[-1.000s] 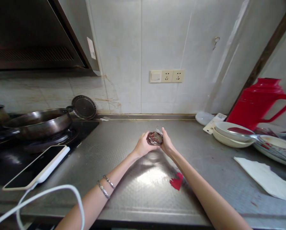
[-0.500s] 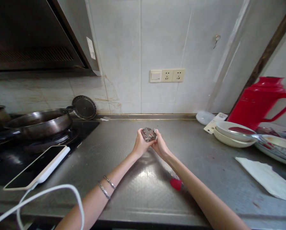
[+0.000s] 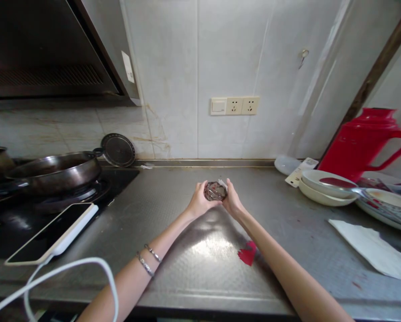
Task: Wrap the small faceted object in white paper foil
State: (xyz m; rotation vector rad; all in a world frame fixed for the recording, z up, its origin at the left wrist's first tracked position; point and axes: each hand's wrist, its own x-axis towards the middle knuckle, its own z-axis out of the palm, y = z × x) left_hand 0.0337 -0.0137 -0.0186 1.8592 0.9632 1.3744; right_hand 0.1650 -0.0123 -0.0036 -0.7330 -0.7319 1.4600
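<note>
A small clear glass (image 3: 215,191) with a faceted, brownish look is held between both hands above the middle of the steel counter (image 3: 173,192). My left hand (image 3: 200,201) wraps round its left side and underside. On the right side, my right hand (image 3: 232,199) grips the glass, with a bit of something white showing between fingers and rim. A red patch (image 3: 247,253) shows on the counter beside my right forearm; whether it is an object or a reflection I cannot tell.
On the left, a phone (image 3: 51,235) with a white cable lies by the hob, and a steel pan (image 3: 59,174) sits on it. To the right are a red thermos (image 3: 358,143), stacked bowls (image 3: 328,192), plates and a white paper (image 3: 371,250).
Both hands and the glass have shifted slightly to the right. The glass looks turned a little in my fingers, and the red patch has changed shape.
</note>
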